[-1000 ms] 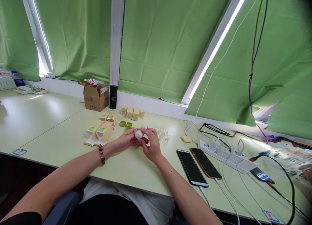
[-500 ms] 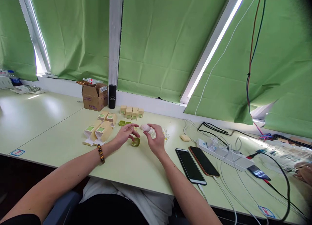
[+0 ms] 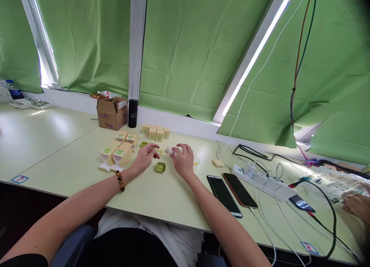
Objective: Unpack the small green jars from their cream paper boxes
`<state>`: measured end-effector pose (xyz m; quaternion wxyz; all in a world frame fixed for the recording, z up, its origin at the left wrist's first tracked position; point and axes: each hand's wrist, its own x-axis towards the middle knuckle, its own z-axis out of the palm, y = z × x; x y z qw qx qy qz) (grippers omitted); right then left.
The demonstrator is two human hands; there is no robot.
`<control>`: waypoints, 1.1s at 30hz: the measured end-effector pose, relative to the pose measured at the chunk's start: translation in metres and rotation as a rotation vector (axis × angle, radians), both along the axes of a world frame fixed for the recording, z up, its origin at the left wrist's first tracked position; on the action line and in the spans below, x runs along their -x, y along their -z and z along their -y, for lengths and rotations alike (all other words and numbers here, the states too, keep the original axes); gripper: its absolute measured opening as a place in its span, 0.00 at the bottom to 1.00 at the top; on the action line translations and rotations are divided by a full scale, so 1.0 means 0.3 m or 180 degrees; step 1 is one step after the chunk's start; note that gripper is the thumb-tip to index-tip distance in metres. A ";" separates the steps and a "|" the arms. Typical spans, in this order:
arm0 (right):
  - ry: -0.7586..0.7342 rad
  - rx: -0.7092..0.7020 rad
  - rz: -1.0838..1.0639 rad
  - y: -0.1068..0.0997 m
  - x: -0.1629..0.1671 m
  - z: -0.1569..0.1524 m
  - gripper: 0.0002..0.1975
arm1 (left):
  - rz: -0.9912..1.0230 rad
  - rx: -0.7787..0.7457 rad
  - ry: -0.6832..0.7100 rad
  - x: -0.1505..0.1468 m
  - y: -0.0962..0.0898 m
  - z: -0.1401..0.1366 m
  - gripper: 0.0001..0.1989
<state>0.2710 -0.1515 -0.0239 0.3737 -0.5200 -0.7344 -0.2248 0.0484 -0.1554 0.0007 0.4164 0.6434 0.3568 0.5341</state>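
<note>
Between the fingertips of my right hand point(image 3: 184, 161) is a small pale, rounded object point(image 3: 171, 151), partly covered by the fingers; its kind I cannot make out. My left hand point(image 3: 146, 157) hovers a little to the left, fingers bent and apart, with nothing in it. On the table below, between the two hands, lies a small square green dish point(image 3: 160, 167). Another green dish point(image 3: 143, 144) shows partly behind my left hand. Tiny yellowish pieces point(image 3: 160, 152) lie between the hands. A clear plastic tray point(image 3: 196, 159) stands partly hidden behind my right hand.
Opened cartons point(image 3: 123, 154) lie at left, with several small closed boxes point(image 3: 156, 132) behind. A cardboard box point(image 3: 112, 114) and black bottle point(image 3: 133, 113) stand at the back. Two phones point(image 3: 224, 196), a power strip point(image 3: 264, 182) and cables lie right. Another person's hand point(image 3: 357, 205) shows far right.
My left hand has drawn back from the green dish, leaving it uncovered. My right hand has turned, now covering more of the pale object, which remains in its fingers.
</note>
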 end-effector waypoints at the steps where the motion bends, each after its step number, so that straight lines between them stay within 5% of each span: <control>1: 0.0065 0.0031 0.0113 -0.005 0.005 -0.007 0.11 | -0.0016 -0.0003 -0.0017 0.000 0.000 0.000 0.14; 12: 0.0400 0.0256 0.0229 0.071 0.020 -0.061 0.11 | -0.0060 0.0004 -0.0089 -0.001 -0.001 0.000 0.14; 33: 0.0575 0.0617 0.0525 0.062 0.023 -0.060 0.12 | -0.0141 0.0064 -0.0066 0.002 0.017 -0.010 0.14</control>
